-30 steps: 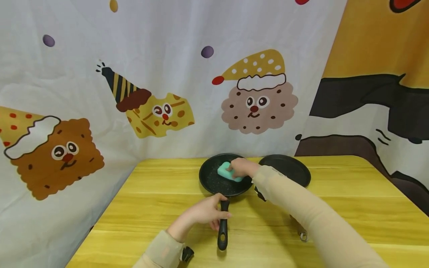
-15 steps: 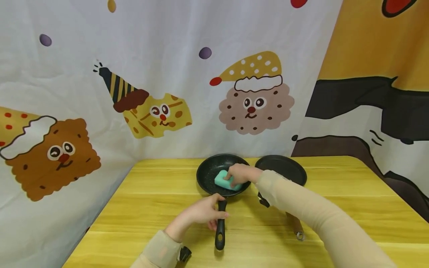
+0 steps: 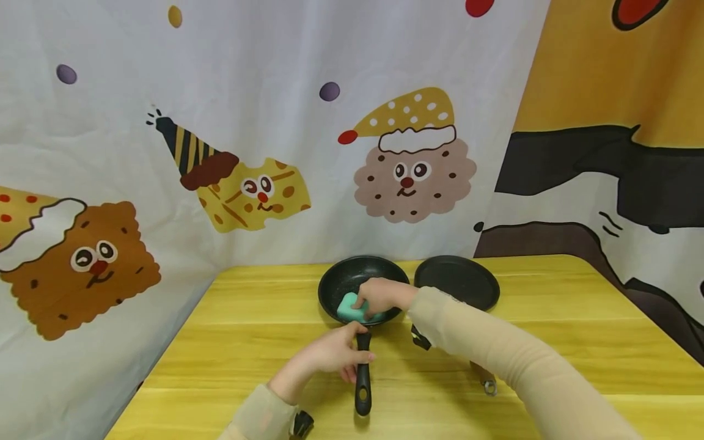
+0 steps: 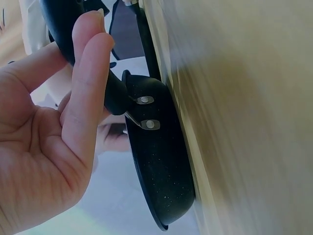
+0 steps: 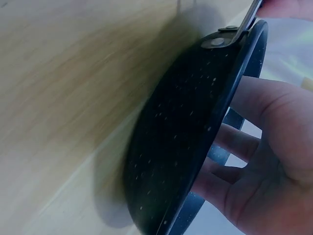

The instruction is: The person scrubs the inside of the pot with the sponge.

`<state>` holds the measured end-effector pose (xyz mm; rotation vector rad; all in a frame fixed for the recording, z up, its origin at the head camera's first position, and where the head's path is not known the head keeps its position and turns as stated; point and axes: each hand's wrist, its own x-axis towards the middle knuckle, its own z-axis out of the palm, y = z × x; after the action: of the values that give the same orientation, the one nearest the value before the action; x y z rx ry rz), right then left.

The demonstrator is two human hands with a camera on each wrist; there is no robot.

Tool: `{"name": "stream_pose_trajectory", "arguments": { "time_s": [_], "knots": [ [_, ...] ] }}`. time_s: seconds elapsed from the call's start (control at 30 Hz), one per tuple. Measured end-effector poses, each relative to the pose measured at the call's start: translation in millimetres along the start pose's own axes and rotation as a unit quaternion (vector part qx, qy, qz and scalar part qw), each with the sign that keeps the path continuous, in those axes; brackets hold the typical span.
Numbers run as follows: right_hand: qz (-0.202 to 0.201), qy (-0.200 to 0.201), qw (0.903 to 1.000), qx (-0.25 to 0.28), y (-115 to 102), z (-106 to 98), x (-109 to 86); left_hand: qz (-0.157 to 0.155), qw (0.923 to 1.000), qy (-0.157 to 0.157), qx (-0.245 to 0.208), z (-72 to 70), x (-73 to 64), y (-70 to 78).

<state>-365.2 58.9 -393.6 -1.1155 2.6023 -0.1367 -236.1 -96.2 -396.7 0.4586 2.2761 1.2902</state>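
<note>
A black speckled frying pan [image 3: 332,287] sits at the back of the wooden table, its handle [image 3: 363,388] pointing toward me. My left hand [image 3: 337,353] holds that handle near the pan, thumb on its right side. In the left wrist view the riveted end of the handle [image 4: 117,95] shows beyond the fingers. Inside the pan, toward the near left, my right hand [image 3: 382,295] grips a mint-green sponge [image 3: 348,307] from above. The right wrist view shows the right hand's fingers [image 5: 239,142] reaching past the pan rim, with the sponge hidden there.
A flat black pan [image 3: 456,278] lies right of the frying pan, partly behind my right sleeve [image 3: 495,342]. Its brown handle [image 3: 484,374] ends in a metal ring. A cartoon-printed curtain [image 3: 275,73] hangs behind the table [image 3: 577,342].
My right hand has slid the sponge from the pan's middle toward its near left side. The left hand keeps its place on the handle. The head view has shifted slightly.
</note>
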Motion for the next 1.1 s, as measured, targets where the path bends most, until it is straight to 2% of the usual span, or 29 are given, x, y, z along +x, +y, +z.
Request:
{"name": "stream_pose_trajectory", "arguments": {
  "time_s": [0.4,0.67,0.93,1.1],
  "knots": [
    [0.001,0.009,0.9999,-0.008,-13,4,12.1,-0.007,0.9999,0.008,0.009,3.9,-2.2,2.3],
    [0.015,0.029,0.9978,-0.057,-19,6,21.3,-0.004,0.9999,0.012,0.009,4.1,-0.3,2.0],
    [0.041,0.006,0.9982,-0.043,-15,2,32.7,-0.001,0.9999,0.006,0.014,3.1,-0.4,0.2],
    [0.037,-0.014,0.9979,-0.051,-12,-5,40.7,-0.003,0.9999,0.009,0.011,1.9,-0.3,0.1]
  ]
}}
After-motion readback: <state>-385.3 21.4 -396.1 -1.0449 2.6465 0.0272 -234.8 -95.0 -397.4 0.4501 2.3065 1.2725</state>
